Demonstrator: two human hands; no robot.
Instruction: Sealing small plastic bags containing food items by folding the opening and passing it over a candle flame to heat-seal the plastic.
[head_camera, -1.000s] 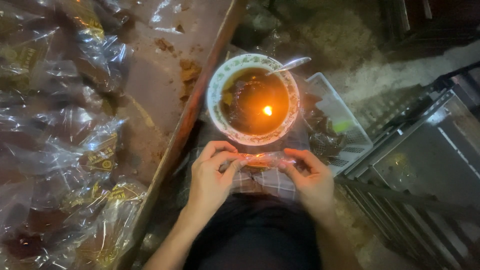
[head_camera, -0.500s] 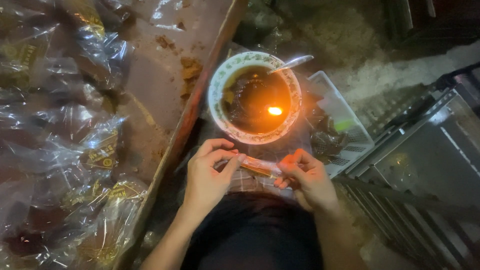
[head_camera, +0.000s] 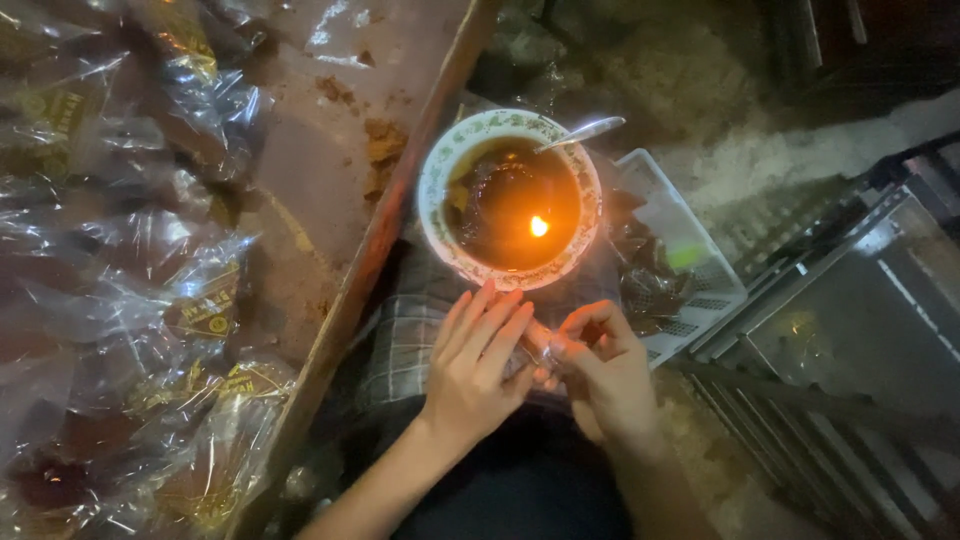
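We look down at our two hands meeting over our lap. Our left hand (head_camera: 475, 365) lies with fingers flat and together, pressing on a small clear packet (head_camera: 537, 345); our right hand (head_camera: 600, 365) pinches the packet's other end between thumb and fingertips. The packet sits just below a patterned bowl (head_camera: 432, 195) holding dark liquid, a small flame (head_camera: 538, 226) and a spoon (head_camera: 580, 133). Judging by this, the packet is not yet finished — many filled clear bags (head_camera: 120, 300) already lie heaped on the worktop (head_camera: 330, 180) to our left. Room is tight: the worktop's wooden edge (head_camera: 385, 230) runs close on the left, a white basket (head_camera: 700, 270) crowds the right — and the flame is near our fingers.
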